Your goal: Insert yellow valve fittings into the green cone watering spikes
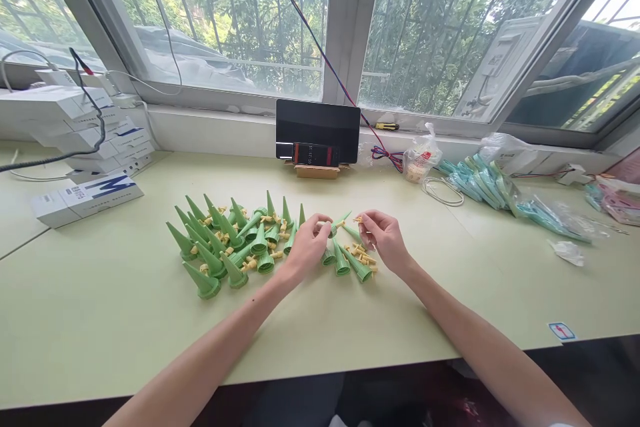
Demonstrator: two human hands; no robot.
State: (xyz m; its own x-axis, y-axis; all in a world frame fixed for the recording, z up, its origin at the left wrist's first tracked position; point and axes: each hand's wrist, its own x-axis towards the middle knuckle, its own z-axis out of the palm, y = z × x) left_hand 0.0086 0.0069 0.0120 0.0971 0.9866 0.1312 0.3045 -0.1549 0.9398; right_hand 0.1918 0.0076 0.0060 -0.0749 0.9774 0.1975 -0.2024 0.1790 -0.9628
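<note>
My left hand is closed around a green plastic cone whose tip points up and to the right. In the fingertips of my right hand is a small yellow plastic piece, a short gap away from that cone. Below the hands lie a few loose green cones and a small heap of yellow pieces. To the left of my left hand spreads a large group of green cones, some upright and some tipped over, with yellow pieces among them.
Behind the cones a phone leans on a dark tablet. White boxes are stacked at the left. At the back right are a plastic-wrapped cup, a coiled white cable and bagged teal items. Windows line the back.
</note>
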